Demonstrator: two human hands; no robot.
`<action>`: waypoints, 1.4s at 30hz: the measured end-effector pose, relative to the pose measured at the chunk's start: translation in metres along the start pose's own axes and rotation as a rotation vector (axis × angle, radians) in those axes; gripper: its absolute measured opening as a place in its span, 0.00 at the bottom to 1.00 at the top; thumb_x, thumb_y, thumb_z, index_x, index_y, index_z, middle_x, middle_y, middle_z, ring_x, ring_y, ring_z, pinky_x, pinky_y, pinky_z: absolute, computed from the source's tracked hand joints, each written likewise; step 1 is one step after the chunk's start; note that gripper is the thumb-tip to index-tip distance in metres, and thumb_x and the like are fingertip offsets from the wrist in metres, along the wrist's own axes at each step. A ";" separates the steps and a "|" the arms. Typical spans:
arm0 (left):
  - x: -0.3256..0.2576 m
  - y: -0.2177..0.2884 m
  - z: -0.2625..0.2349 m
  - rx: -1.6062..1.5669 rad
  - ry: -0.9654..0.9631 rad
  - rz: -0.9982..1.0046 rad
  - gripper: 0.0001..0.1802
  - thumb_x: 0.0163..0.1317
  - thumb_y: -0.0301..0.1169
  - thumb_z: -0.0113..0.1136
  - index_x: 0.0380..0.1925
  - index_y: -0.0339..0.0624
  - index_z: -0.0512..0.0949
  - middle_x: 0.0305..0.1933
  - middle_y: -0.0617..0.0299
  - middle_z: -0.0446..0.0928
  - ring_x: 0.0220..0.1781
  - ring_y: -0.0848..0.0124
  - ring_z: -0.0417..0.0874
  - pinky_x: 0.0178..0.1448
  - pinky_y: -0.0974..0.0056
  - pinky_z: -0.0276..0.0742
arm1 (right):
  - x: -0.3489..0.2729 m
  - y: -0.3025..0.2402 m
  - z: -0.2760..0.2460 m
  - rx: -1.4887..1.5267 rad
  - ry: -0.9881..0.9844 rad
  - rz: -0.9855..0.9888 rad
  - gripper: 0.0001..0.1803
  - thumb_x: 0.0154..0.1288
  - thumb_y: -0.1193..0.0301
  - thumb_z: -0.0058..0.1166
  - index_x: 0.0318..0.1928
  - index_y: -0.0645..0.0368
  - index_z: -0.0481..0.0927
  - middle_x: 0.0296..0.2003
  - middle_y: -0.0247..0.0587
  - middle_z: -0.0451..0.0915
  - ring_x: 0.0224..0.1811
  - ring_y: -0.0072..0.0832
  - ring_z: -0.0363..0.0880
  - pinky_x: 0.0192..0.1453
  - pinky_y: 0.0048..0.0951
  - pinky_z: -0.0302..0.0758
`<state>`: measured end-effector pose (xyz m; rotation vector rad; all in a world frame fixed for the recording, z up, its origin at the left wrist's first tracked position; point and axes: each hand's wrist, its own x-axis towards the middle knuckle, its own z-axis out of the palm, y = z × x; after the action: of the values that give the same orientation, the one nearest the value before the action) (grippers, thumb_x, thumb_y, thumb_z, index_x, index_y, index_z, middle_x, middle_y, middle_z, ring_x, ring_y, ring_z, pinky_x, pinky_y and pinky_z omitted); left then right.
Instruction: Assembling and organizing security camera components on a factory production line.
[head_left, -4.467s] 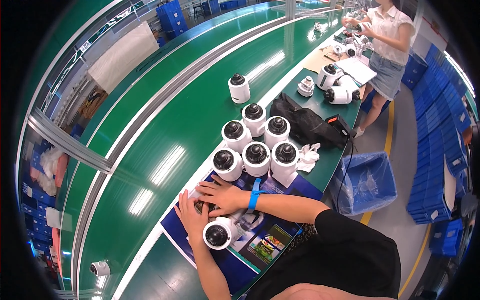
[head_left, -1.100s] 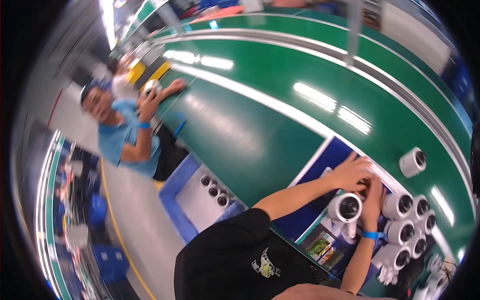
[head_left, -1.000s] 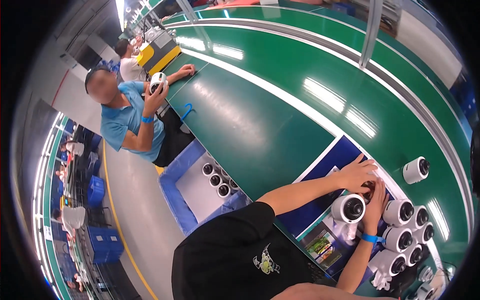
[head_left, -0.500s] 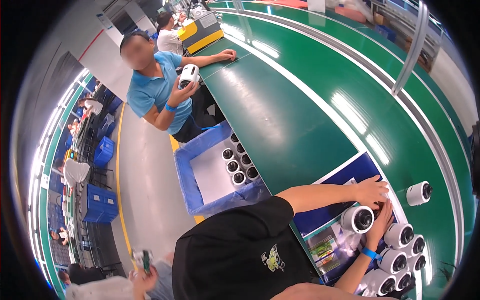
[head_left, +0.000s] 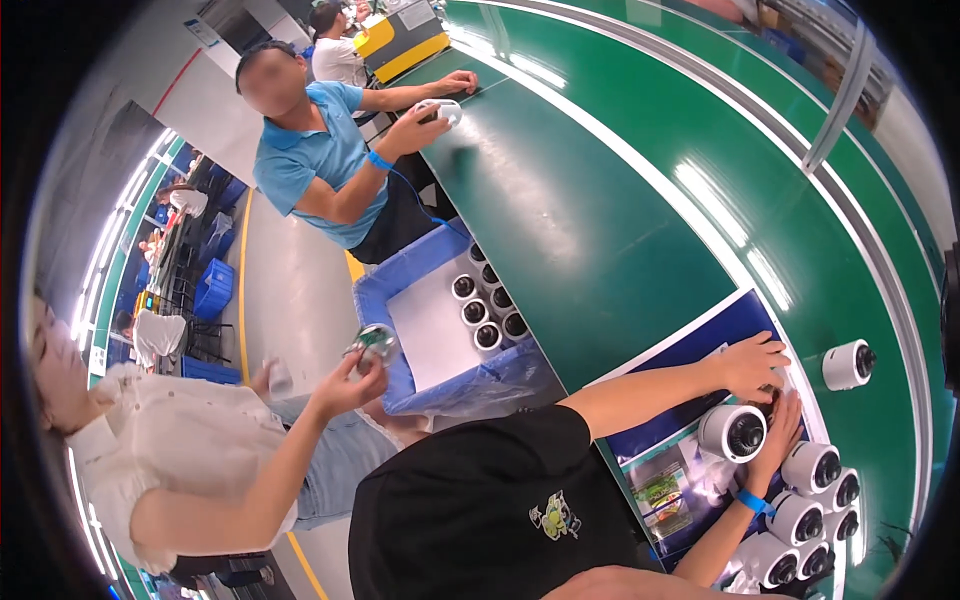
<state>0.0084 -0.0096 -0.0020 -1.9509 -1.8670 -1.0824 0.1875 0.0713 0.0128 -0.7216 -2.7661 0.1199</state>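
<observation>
My left hand (head_left: 752,366) reaches across a dark blue mat (head_left: 705,328), its fingers bent over toward my other hand. My right hand (head_left: 780,432), with a blue wristband, comes up from below, and its fingertips meet the left ones. Between them is a small dark thing, mostly hidden by the fingers. Just beside the hands, a white security camera (head_left: 716,428) with a black lens stands on the mat. Several more white cameras (head_left: 797,518) are grouped next to my right forearm. A lone camera (head_left: 841,368) lies on the green belt beyond the hands.
A blue-lined bin (head_left: 405,395) with several cameras stands left of the green bench (head_left: 560,250). A co-worker in a blue shirt (head_left: 325,160) holds a white camera over the bench. Another person in a white top (head_left: 190,460) stands close on my left, holding a small part.
The co-worker in blue has moved a camera outward over the bench. The person in white has come closer, raising a part beside the bin. My hands stay together with small finger movements.
</observation>
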 end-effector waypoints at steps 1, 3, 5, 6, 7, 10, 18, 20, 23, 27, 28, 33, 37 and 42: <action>0.000 0.000 -0.002 -0.009 -0.027 -0.009 0.15 0.49 0.48 0.61 0.33 0.56 0.85 0.55 0.59 0.75 0.62 0.56 0.68 0.61 0.49 0.60 | -0.002 0.003 0.000 -0.002 -0.020 0.010 0.34 0.65 0.52 0.52 0.67 0.51 0.64 0.72 0.36 0.57 0.76 0.36 0.49 0.74 0.51 0.45; -0.003 0.001 -0.003 -0.011 -0.074 -0.038 0.17 0.51 0.51 0.60 0.35 0.57 0.85 0.57 0.59 0.74 0.63 0.56 0.67 0.63 0.47 0.59 | -0.002 0.012 0.012 0.017 0.019 -0.036 0.34 0.64 0.52 0.54 0.67 0.51 0.65 0.72 0.37 0.56 0.76 0.37 0.49 0.75 0.52 0.45; -0.003 -0.001 -0.004 -0.009 -0.087 -0.056 0.18 0.51 0.52 0.60 0.37 0.58 0.86 0.59 0.59 0.74 0.65 0.56 0.67 0.66 0.44 0.57 | 0.000 0.007 0.006 0.033 0.007 -0.031 0.35 0.64 0.51 0.55 0.67 0.50 0.65 0.72 0.39 0.57 0.76 0.38 0.49 0.75 0.52 0.45; -0.001 0.000 -0.005 -0.031 -0.101 -0.071 0.18 0.50 0.51 0.61 0.37 0.58 0.86 0.60 0.59 0.73 0.66 0.55 0.66 0.68 0.43 0.56 | 0.001 0.007 0.005 0.040 0.009 -0.026 0.35 0.64 0.50 0.55 0.67 0.50 0.65 0.72 0.39 0.57 0.76 0.38 0.49 0.75 0.52 0.45; -0.004 -0.001 -0.009 -0.034 -0.094 -0.082 0.18 0.50 0.51 0.62 0.38 0.58 0.86 0.60 0.59 0.73 0.66 0.55 0.66 0.68 0.43 0.56 | 0.002 0.003 0.006 0.057 0.011 -0.032 0.35 0.63 0.50 0.55 0.67 0.49 0.65 0.72 0.39 0.57 0.76 0.38 0.49 0.75 0.52 0.45; -0.006 -0.004 -0.004 -0.068 -0.041 -0.093 0.17 0.50 0.51 0.61 0.36 0.58 0.86 0.58 0.60 0.74 0.65 0.57 0.65 0.69 0.43 0.53 | 0.004 -0.004 -0.001 0.084 0.001 -0.020 0.36 0.64 0.49 0.54 0.68 0.49 0.64 0.72 0.39 0.56 0.76 0.37 0.50 0.75 0.52 0.44; -0.004 0.001 -0.004 -0.123 -0.050 -0.096 0.16 0.49 0.48 0.63 0.35 0.57 0.86 0.58 0.61 0.74 0.65 0.56 0.66 0.70 0.43 0.53 | 0.000 -0.006 -0.009 0.086 -0.005 -0.012 0.35 0.62 0.50 0.55 0.67 0.51 0.66 0.72 0.39 0.57 0.76 0.38 0.50 0.74 0.53 0.44; -0.005 0.001 -0.009 -0.090 -0.098 -0.117 0.17 0.51 0.48 0.63 0.38 0.56 0.85 0.60 0.59 0.73 0.67 0.55 0.65 0.69 0.42 0.55 | 0.000 -0.007 -0.008 0.092 -0.021 -0.001 0.36 0.62 0.51 0.56 0.66 0.52 0.66 0.72 0.40 0.57 0.76 0.39 0.50 0.74 0.54 0.44; -0.005 0.002 -0.012 -0.107 -0.121 -0.138 0.17 0.52 0.48 0.63 0.39 0.55 0.85 0.61 0.59 0.72 0.68 0.55 0.64 0.71 0.42 0.53 | -0.001 -0.010 -0.011 0.079 -0.037 0.017 0.36 0.61 0.51 0.57 0.66 0.53 0.66 0.71 0.40 0.57 0.75 0.39 0.50 0.75 0.54 0.44; -0.006 0.000 -0.007 -0.086 -0.084 -0.150 0.16 0.51 0.48 0.63 0.35 0.56 0.86 0.61 0.60 0.73 0.69 0.56 0.64 0.72 0.43 0.52 | 0.001 -0.016 -0.014 0.107 -0.036 0.032 0.36 0.60 0.52 0.58 0.65 0.53 0.67 0.71 0.41 0.58 0.75 0.40 0.50 0.75 0.53 0.43; -0.006 0.000 -0.009 -0.096 -0.111 -0.150 0.16 0.51 0.48 0.63 0.37 0.56 0.86 0.61 0.60 0.73 0.69 0.56 0.63 0.72 0.43 0.51 | 0.000 -0.015 -0.013 0.105 -0.032 0.028 0.36 0.60 0.52 0.58 0.65 0.53 0.67 0.71 0.41 0.58 0.75 0.40 0.50 0.75 0.52 0.43; -0.001 0.001 -0.016 -0.106 -0.182 -0.158 0.18 0.52 0.47 0.63 0.41 0.55 0.83 0.64 0.59 0.71 0.70 0.55 0.62 0.73 0.42 0.51 | 0.002 -0.014 -0.014 0.119 -0.024 0.030 0.36 0.60 0.51 0.57 0.65 0.53 0.67 0.71 0.39 0.57 0.75 0.39 0.49 0.75 0.52 0.43; -0.002 0.001 -0.015 -0.111 -0.190 -0.167 0.17 0.53 0.48 0.63 0.41 0.56 0.83 0.64 0.59 0.71 0.71 0.55 0.61 0.73 0.42 0.51 | 0.001 -0.011 -0.011 0.113 -0.024 0.027 0.36 0.60 0.51 0.57 0.65 0.53 0.67 0.71 0.39 0.57 0.75 0.38 0.49 0.75 0.52 0.43; -0.003 0.001 -0.013 -0.105 -0.152 -0.161 0.17 0.52 0.48 0.63 0.40 0.57 0.84 0.62 0.61 0.72 0.70 0.57 0.62 0.72 0.43 0.51 | 0.001 -0.013 -0.011 0.103 -0.025 0.029 0.36 0.60 0.50 0.57 0.65 0.53 0.67 0.71 0.39 0.57 0.75 0.39 0.50 0.75 0.53 0.43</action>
<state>0.0046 -0.0206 0.0052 -2.0207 -2.1194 -1.1262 0.1841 0.0602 0.0259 -0.7377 -2.7504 0.2771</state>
